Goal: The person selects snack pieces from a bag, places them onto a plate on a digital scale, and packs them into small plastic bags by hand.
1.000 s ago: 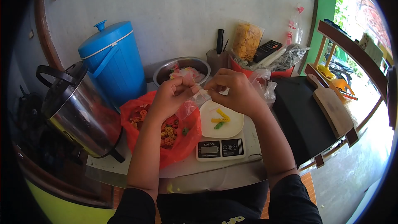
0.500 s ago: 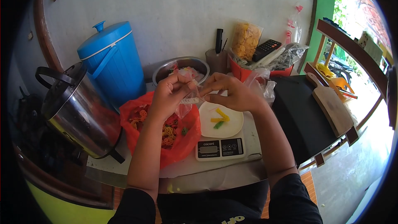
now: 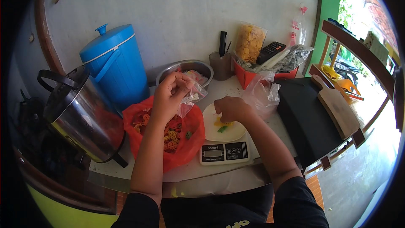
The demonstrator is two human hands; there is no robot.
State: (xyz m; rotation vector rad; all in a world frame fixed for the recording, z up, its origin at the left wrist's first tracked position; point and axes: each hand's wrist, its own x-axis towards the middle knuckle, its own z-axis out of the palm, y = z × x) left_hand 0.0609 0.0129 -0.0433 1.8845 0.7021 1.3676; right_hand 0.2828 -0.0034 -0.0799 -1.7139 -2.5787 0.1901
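My left hand pinches a small clear plastic bag with something whitish inside, above the right part of a red plastic bag. Colourful wheel-shaped pieces lie in the red bag. Over the white plate of a kitchen scale is my right hand, fingers bent down at the plate; its fingertips are partly hidden. Yellow pieces and a green piece rest on the plate just below it.
Behind stands a metal bowl with wrapped items. A blue cooler and a steel pot are on the left. On the right are a red box, a clear bag, a black case and a wooden board.
My right hand has let go of the small bag and moved down and right to the plate. My left hand still holds the bag, at nearly the same place.
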